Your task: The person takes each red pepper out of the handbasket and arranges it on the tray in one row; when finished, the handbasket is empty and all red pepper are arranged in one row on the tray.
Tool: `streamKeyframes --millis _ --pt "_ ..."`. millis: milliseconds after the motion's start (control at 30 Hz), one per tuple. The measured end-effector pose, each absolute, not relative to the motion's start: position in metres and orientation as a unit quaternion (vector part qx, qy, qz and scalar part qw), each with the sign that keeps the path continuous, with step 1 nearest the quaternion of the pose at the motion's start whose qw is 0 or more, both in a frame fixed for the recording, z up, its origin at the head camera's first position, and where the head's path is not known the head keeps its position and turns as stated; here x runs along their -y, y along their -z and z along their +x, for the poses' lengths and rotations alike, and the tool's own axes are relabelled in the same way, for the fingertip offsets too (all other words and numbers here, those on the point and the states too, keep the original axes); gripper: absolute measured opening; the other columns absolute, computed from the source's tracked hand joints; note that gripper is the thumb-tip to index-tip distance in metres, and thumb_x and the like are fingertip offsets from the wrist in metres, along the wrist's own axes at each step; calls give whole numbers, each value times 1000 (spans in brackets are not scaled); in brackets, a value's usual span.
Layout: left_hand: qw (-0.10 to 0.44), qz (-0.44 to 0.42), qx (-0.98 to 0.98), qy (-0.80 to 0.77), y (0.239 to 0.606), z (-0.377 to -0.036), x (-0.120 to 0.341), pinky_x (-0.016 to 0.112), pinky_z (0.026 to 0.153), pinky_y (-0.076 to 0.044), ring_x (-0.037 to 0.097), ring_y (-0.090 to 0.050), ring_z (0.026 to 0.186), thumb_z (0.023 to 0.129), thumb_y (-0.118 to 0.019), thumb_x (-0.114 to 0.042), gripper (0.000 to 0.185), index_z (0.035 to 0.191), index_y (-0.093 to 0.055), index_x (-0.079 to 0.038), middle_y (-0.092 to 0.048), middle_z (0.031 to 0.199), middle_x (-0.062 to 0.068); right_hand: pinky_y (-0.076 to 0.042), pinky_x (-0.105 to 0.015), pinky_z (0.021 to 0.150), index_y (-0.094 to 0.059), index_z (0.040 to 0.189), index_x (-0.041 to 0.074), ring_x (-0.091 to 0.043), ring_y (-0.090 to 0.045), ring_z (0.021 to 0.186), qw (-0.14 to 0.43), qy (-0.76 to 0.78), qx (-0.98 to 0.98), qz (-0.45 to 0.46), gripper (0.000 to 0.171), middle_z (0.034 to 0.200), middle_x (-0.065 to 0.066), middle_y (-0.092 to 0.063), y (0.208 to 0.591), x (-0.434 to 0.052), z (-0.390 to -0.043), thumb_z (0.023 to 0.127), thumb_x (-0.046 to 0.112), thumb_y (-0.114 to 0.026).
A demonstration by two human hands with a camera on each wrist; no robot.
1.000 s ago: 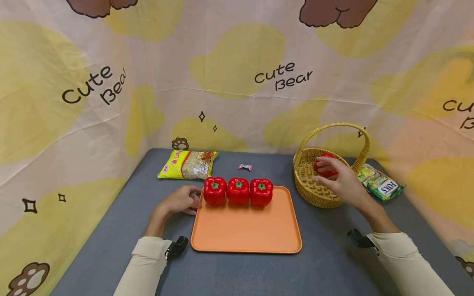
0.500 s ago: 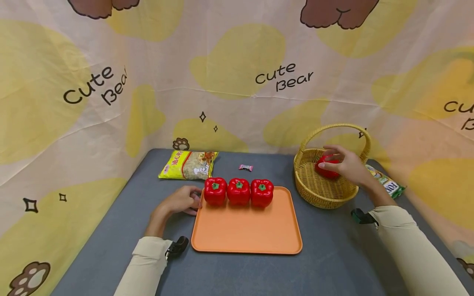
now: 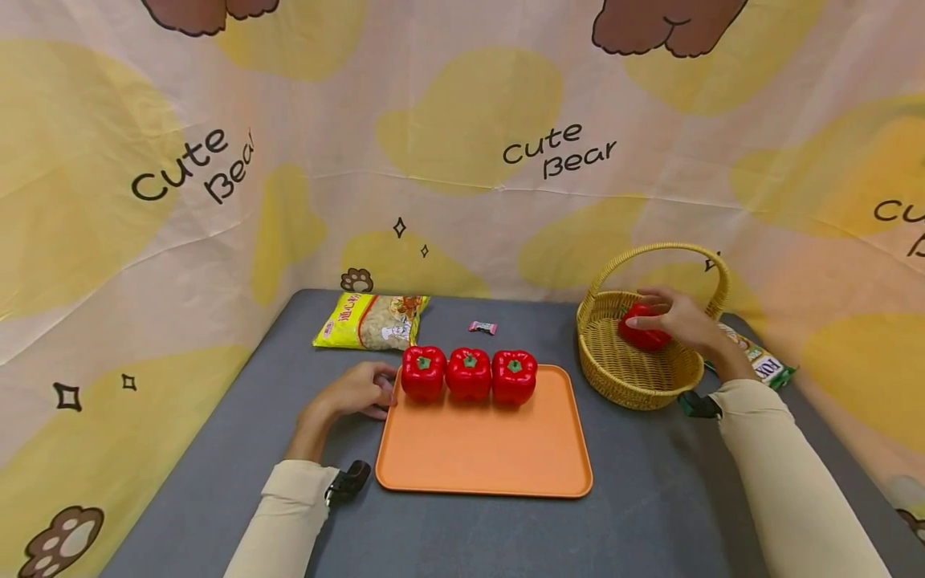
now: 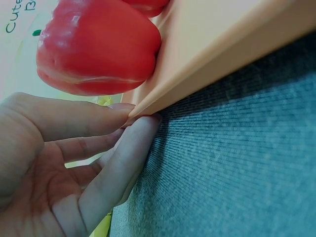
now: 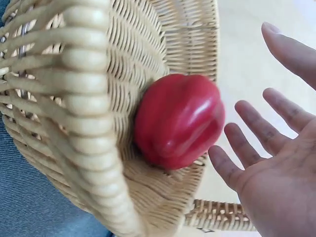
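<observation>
Now right hand (image 3: 682, 323) open beside basket pepper (image 5: 177, 118).

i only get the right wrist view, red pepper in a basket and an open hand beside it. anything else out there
Observer: Yes. Three more red peppers stand in a row at the far edge of an orange tray, left of the wicker basket.
Operator: where's the other hand
Observer: The left hand rests on the table, fingertips touching the tray's left rim beside the leftmost pepper.
Operator: is my hand holding the pepper yet
Observer: Head view shows the right hand over the basket pepper; a grip can't be confirmed.
</observation>
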State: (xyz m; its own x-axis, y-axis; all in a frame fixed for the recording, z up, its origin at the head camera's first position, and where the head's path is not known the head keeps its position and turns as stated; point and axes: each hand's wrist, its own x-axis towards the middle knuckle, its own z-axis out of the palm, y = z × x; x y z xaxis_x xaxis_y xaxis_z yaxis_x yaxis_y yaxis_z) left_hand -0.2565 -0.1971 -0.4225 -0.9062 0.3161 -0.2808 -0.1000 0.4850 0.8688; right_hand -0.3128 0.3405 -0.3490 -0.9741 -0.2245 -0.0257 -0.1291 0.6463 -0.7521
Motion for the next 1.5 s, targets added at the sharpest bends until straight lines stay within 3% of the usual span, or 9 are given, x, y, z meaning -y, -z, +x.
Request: streamKeyframes --millis 267,467,667,867,1133,1333,1500 --pt "205 60 -840 -499 423 -257 196 38 69 -61 21 -64 81 85 -58 0 52 134 -46 9 -60 99 19 -31 -60 109 -21 153 0 -47 -26 139 73 418 -902 -75 84 153 -30 -25 362 -348 -323 89 28 -68" --pt "205 59 -840 -499 423 -258 196 37 68 -61 21 -64 80 85 -58 0 51 134 -46 9 -60 98 18 -29 -61 111 -23 152 1 -46 -29 137 64 414 -904 -81 83 151 -29 -30 363 -346 -322 89 26 -70" --pt "202 62 -842 -496 423 -257 196 37 68 -61 21 -64 80 85 -58 -1 51 134 -46 9 -60 99 19 -35 -57 108 -32 149 0 -44 -36 134 56 418 -903 -88 74 144 -28 -41 362 -342 -319 88 19 -70" --pt "205 63 -843 -493 422 -257 196 37 68 -61 20 -64 79 85 -59 -1 51 134 -47 9 -60 98 18 -37 -57 107 -31 149 0 -46 -35 134 75 402 -907 -98 79 148 -29 -35 366 -340 -320 85 18 -73" --pt "207 62 -840 -498 422 -256 197 37 69 -61 21 -64 80 85 -59 -1 52 134 -46 9 -60 99 19 -44 -51 101 -34 147 0 -45 -44 127 92 403 -905 -100 77 145 -28 -38 368 -336 -320 83 12 -75" --pt "206 61 -841 -497 421 -256 197 38 69 -61 21 -64 80 86 -59 -2 52 134 -46 9 -60 99 19 -50 -42 94 -34 147 1 -41 -51 117 102 376 -916 -98 81 140 -27 -42 370 -334 -319 81 17 -77" --pt "203 61 -841 -498 422 -257 197 38 69 -61 21 -64 79 85 -60 -3 51 134 -47 9 -61 98 19 -52 -46 92 -37 146 0 -41 -51 115 101 347 -927 -97 80 139 -28 -40 373 -334 -321 80 20 -77"
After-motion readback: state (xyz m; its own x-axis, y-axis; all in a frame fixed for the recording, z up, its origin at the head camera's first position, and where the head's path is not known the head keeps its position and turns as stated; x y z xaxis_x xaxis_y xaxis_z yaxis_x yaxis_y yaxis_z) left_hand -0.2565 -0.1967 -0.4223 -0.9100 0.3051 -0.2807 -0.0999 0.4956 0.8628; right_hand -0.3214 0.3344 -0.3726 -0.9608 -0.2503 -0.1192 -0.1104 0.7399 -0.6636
